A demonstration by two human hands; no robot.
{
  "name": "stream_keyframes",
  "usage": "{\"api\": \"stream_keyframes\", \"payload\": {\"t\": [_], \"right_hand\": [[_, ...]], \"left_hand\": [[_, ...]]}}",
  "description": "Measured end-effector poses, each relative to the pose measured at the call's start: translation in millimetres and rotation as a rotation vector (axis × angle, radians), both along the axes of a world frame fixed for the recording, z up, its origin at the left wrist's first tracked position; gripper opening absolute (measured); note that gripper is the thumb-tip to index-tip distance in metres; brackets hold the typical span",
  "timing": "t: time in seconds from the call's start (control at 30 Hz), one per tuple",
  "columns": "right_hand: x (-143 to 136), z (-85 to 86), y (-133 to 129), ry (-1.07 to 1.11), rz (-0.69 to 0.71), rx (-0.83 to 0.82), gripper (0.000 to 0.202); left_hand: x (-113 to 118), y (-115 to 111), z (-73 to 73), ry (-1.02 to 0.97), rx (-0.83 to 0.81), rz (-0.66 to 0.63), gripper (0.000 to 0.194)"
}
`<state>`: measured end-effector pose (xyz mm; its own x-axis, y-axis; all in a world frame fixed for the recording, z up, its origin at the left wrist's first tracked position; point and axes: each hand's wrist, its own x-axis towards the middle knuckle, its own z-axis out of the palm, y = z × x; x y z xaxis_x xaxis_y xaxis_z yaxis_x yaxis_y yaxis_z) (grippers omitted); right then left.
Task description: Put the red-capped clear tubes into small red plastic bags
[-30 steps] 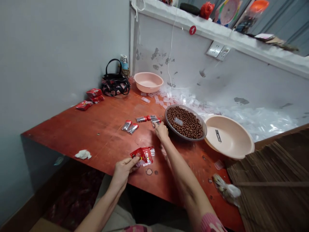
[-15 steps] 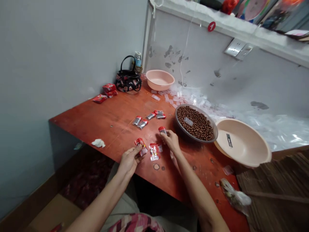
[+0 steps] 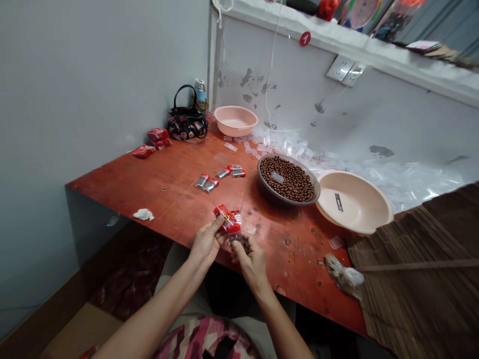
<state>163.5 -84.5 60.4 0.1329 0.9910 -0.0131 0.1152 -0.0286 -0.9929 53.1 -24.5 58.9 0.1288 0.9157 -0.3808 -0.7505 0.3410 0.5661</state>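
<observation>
My left hand (image 3: 206, 243) is closed, pinching a red printed packet (image 3: 220, 212) between thumb and fingers. Just right of it, my right hand (image 3: 253, 259) grips a small clear box with a red cap (image 3: 234, 229) and brown balls inside. The box touches or nearly touches the packet; fingers partly cover both. Part of another red-and-clear wrapper (image 3: 237, 216) shows behind them. Farther up the table lie several small filled boxes (image 3: 210, 185) with red ends. To the right stands a grey bowl (image 3: 273, 196) full of round brown balls (image 3: 292, 180), a clear piece resting on top.
A large cream basin (image 3: 366, 199) holds a dark label strip. A pink basin (image 3: 235, 130), floral handbag (image 3: 187, 124) and red packs (image 3: 157, 134) stand at the back. Clear plastic pieces (image 3: 299, 149) heap along the wall. Cardboard (image 3: 419, 264) and a knotted bag (image 3: 344, 274) lie right.
My right hand has moved left and toward me with its red-capped box, meeting the packet in my left hand. The view has shifted, so the table's contents appear farther left.
</observation>
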Motion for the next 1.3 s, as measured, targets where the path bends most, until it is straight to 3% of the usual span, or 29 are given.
{"api": "stream_keyframes", "payload": {"t": [0.27,0.5,0.67,0.87,1.03,1.2,1.3], "right_hand": [[10,-7.7,-2,0.150,-0.041,0.000,0.022],[15,-10.4,-4,0.017,-0.135,0.084,0.024],[18,-14.0,0,0.317,-0.039,-0.029,0.020],[21,-9.5,-1,0.132,-0.141,0.067,0.019],[23,-10.5,1,0.297,-0.037,-0.062,0.019],[22,-10.9,0,0.175,-0.096,0.059,0.018],[22,-15.7,0,0.272,-0.104,0.016,0.019]], "left_hand": [[13,-5,6.7,0.082,0.111,-0.140,0.017],[17,-7,6.9,0.143,0.093,-0.292,0.018],[14,-6,9.5,0.202,0.189,-0.431,0.017],[16,-6,9.6,0.304,0.152,-0.376,0.016],[17,-7,11.8,0.305,0.182,-0.393,0.021],[19,-9,9.4,0.333,0.157,-0.378,0.022],[19,-14,7.5,0.345,0.205,-0.435,0.022]]}}
